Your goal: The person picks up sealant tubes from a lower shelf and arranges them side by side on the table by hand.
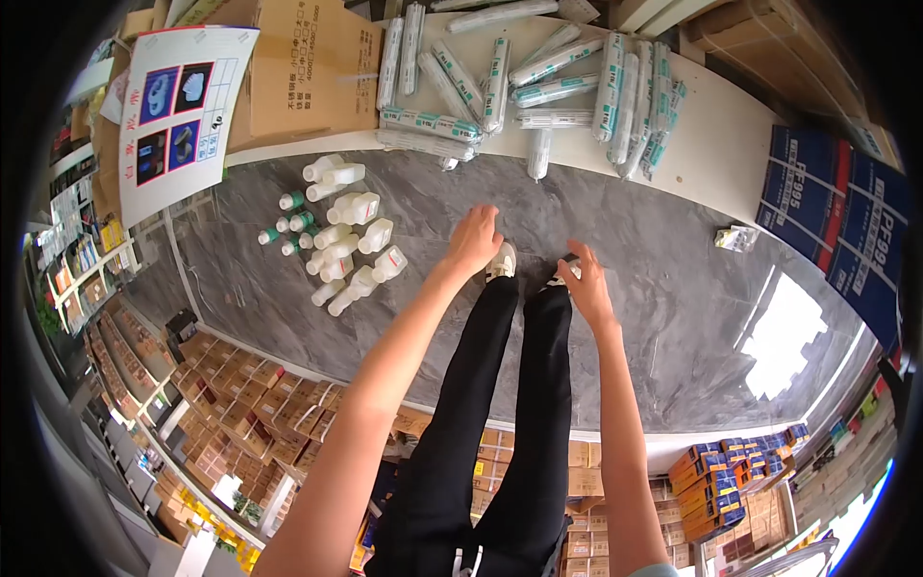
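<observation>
Both arms reach forward over the grey marbled floor. My left hand [475, 238] is above the floor beside a light shoe [502, 261], its fingers loosely apart with nothing between them. To its right, my right hand [586, 279] hangs near the other shoe, thumb and fingers spread and holding nothing. White plastic bottles [358, 209] stand or lie in a group to the left, with small green-and-white bottles [291, 200] at their left side. White and teal sealant tubes [496, 85] lie scattered and partly stacked on a pale board beyond my hands.
An open cardboard box [312, 72] and a printed sheet [183, 115] are at the upper left. Blue boxes [803, 183] stand at the right, near a small packet [735, 238] on the floor. Stacked brown cartons [240, 385] line the lower left.
</observation>
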Demonstrator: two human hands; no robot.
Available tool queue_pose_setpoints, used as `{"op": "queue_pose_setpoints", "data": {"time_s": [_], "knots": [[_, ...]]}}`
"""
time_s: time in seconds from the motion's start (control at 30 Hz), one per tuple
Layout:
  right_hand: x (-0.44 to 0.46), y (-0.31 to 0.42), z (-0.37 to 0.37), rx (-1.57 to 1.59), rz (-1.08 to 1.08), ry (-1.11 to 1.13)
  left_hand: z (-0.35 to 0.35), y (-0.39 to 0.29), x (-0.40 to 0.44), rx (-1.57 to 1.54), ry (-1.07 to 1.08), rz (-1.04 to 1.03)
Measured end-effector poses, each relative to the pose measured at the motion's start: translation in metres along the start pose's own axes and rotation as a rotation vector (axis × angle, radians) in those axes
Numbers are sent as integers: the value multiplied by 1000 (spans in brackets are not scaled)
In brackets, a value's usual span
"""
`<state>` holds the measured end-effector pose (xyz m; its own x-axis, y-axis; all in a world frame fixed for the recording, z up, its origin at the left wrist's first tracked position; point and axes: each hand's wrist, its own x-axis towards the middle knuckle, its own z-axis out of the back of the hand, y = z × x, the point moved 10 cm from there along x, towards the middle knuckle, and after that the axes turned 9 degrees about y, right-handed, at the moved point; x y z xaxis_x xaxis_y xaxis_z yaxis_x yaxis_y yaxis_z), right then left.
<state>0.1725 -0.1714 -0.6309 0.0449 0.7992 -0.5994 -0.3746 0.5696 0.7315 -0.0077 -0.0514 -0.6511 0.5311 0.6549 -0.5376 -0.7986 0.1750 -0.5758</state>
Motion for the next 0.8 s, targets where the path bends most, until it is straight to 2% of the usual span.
{"op": "queue_pose_setpoints", "data": {"time_s": [0.07, 0.13, 0.23, 0.27, 0.33, 0.4, 0.47, 0.5, 0.53, 0.73, 0.8], "knots": [[15, -16, -11, 117, -50, 26, 12, -12, 13, 290, -100, -150], [25, -22, -25, 86, -64, 42, 16, -2, 29, 384, -125, -123], [41, -25, -35, 5, 30, -36, 30, 21, 67, 33, -97, -41], [48, -32, -39, 9, 28, -39, 35, 22, 80, 36, -93, -44], [66, -36, -54, 219, 13, 33, 60, 24, 100, -9, -260, -105], [87, -39, -61, 325, -25, 64, 72, 33, 123, -42, -283, -49], [106, -42, -56, 793, -190, 75, 76, 42, 140, -90, -319, -1], [116, -35, -48, 828, -178, 52, 71, 49, 150, -78, -271, 48], [125, -30, -42, 814, -175, 56, 63, 54, 158, -69, -220, 97], [163, -10, -13, 766, -79, 102, 51, 65, 178, -11, -255, 239], [168, -12, -4, 763, -42, 87, 50, 68, 184, 63, -235, 223]]}}
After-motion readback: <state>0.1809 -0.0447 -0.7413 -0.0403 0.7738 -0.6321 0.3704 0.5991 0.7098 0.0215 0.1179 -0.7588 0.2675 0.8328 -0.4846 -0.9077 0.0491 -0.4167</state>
